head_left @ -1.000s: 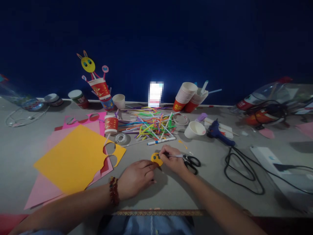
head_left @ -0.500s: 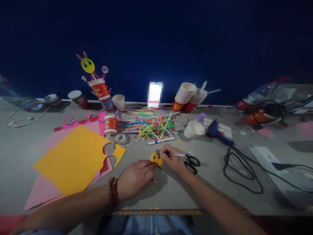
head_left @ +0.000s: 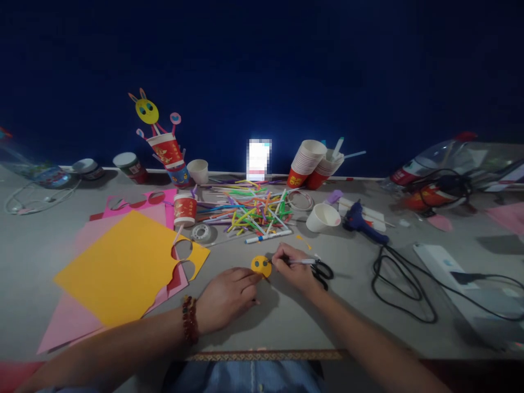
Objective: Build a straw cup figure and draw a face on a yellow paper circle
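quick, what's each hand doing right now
Left hand: open, touching the yellow paper disc with eyes.
Right hand: closed, holding a white-barrelled pen.

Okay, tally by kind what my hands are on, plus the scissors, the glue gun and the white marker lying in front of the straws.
Yellow disc, touched by the left hand: 1
Pen, held in the right hand: 1
Scissors: 1
Glue gun: 1
White marker: 1
Total: 5
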The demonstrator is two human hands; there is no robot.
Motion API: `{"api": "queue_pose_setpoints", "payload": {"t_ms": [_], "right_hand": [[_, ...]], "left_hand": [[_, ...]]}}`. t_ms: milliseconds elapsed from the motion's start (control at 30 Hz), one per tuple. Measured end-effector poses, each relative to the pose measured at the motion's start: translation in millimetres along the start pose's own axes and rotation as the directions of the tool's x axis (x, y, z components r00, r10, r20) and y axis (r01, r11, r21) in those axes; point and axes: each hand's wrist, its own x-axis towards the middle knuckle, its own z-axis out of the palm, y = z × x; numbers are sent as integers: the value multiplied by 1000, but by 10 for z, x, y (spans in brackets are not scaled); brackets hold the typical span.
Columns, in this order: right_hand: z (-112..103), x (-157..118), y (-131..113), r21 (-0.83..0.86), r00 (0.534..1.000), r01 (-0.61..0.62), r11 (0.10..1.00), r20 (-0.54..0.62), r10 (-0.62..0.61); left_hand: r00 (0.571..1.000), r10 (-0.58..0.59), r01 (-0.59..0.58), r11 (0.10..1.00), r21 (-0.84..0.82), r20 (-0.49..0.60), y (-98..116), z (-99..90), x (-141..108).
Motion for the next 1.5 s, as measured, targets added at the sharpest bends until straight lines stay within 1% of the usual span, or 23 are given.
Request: {"api": "queue_pose_setpoints", "payload": {"t_ms": [300,667,933,1133,1367,1500], "right_hand": [[6,13,7,-22,1000,-6,1000,22,6],[9,19,-5,9,1000,-6,1000,8,6],[12,7,4,-17,1000,-24,1000,8,24],[16,1,14,-38,1000,-10,999,-10,9],[0,7,-21,-60,1000,13,998,21,-12],[-2,10,-35,-55,999,11,998,34,-9]], "left_hand": [[1000,22,-22,1000,9,-12,1,-20,21],[1000,11,-12,1000,-19,-9,17,-43,24],[1000,15,-15,1000,-16,-4,10,-33,25],[1000,14,-13,1000,12,-13,11,-35,36],[998,-42,42,999,3,51,6,-40,64],[997,-48,49,999,-8,62,0,-46,75]]}}
